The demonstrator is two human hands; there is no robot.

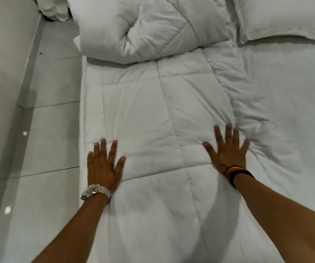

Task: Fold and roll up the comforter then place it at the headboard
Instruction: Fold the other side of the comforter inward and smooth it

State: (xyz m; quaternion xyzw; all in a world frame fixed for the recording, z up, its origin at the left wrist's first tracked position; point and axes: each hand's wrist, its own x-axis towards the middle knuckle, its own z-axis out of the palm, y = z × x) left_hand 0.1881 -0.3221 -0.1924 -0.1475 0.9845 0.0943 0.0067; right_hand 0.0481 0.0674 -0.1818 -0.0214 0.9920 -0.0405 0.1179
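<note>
While flat on comforter (153, 120): splayed hands (103, 164).

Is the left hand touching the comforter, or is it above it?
Touching. The head view shows the left hand lying flat, fingers spread, on the comforter.

Pale glossy tiled floor (54, 133) with thin dark grout lines and two bright light spots runs left of the bed (286, 120), a plain light wall (2, 54) edges the far left, a white pillow (282, 18) lies top right on the white sheet.
</note>
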